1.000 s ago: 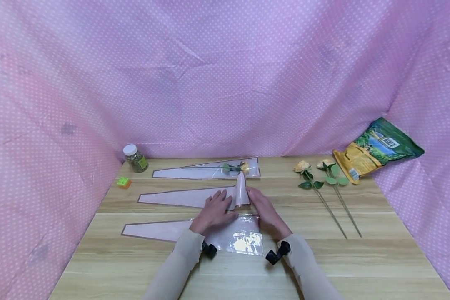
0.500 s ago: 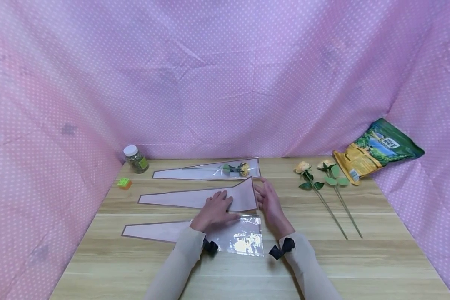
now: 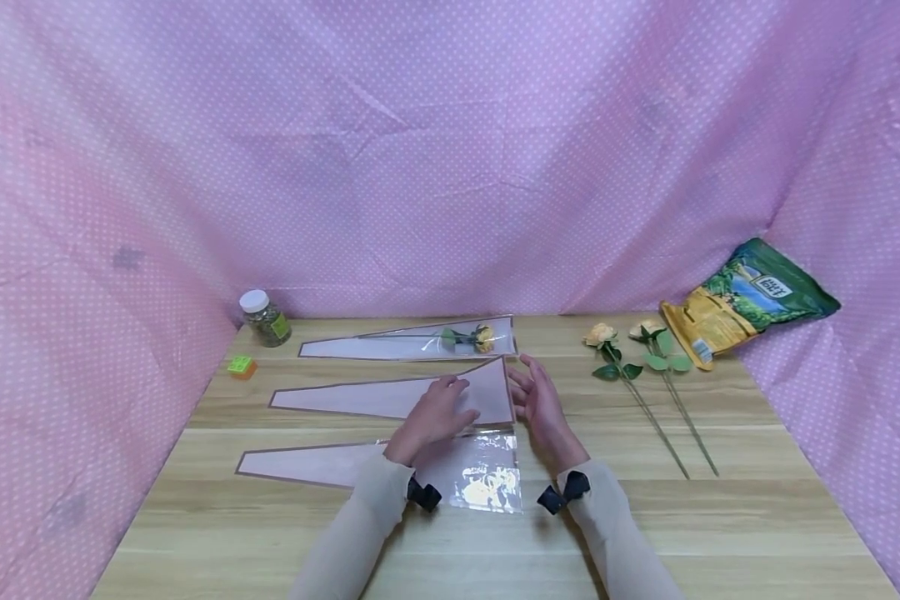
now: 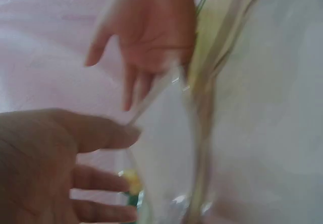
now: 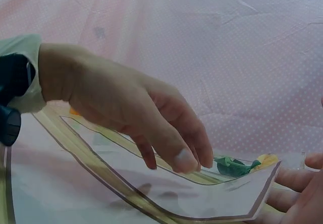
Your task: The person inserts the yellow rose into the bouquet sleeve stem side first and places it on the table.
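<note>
Three tapered flower sleeves, pale with brown borders, lie in rows. Above the middle sleeve (image 3: 491, 392) hovers my left hand (image 3: 437, 412), its fingers loosely bent and holding nothing. At that sleeve's wide right end my right hand (image 3: 543, 408) stands with palm turned inward and fingers extended. The right wrist view shows the sleeve's end tilted up, with the right fingers (image 5: 285, 199) right at its edge. A yellow rose (image 3: 484, 337) lies in the far sleeve (image 3: 330, 347). The near sleeve (image 3: 300, 462) has a shiny clear film side, partly covered by the left forearm.
Two pale roses, one nearer (image 3: 601, 335) and one farther right (image 3: 647, 331), lie on the wooden table (image 3: 720, 533). Behind them leans a green and yellow bag (image 3: 750, 296). A white-lidded jar (image 3: 266, 319) and a small green-orange block (image 3: 242, 367) are at left. Pink dotted cloth surrounds the table.
The middle sleeve's wide end, earlier curled back to the left, has unfolded to the right. My left hand has lifted off the sleeve; the right hand turned its palm inward at the end.
</note>
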Demonstrator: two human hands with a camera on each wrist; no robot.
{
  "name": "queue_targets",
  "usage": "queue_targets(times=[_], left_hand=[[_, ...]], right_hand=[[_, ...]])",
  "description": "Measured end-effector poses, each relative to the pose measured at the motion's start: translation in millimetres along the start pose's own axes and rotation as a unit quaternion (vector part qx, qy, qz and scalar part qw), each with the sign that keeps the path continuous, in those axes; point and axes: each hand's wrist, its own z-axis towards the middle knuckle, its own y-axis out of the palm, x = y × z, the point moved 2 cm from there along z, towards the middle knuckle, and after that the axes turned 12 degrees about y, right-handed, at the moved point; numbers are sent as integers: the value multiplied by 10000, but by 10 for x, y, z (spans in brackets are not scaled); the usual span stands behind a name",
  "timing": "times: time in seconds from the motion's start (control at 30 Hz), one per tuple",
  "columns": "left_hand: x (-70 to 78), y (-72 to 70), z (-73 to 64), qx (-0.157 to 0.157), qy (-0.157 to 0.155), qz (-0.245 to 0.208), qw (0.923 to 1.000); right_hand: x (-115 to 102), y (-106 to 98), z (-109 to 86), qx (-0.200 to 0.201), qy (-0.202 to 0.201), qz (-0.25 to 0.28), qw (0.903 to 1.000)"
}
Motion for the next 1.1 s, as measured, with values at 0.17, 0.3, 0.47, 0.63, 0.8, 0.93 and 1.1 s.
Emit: queue_targets(times=[0.17, 0.3, 0.47, 0.63, 0.8, 0.93, 1.1], left_hand=[[0, 84, 21, 642, -52, -610, 9961], [-30, 85, 37, 813, -93, -932, 9923], [-18, 16, 78, 726, -212, -1276, 9889], [20, -44, 116, 803, -453, -1780, 9797], [48, -47, 112, 882, -689, -2105, 9712], [52, -39, 109, 931, -786, -2241, 9669], [44, -49, 110, 928, -763, -2301, 9657]], right_hand=[[-24, 17, 3, -89, -106, -34, 9999], [-60, 51, -4, -284, -324, -110, 9990], [-114, 106, -43, -428, -393, -238, 9980], [-137, 184, -80, -517, -369, -386, 9972], [-134, 246, -95, -671, -384, -395, 9962], [-131, 279, -90, -816, -413, -359, 9952], [-125, 299, -80, -838, -385, -328, 9952]])
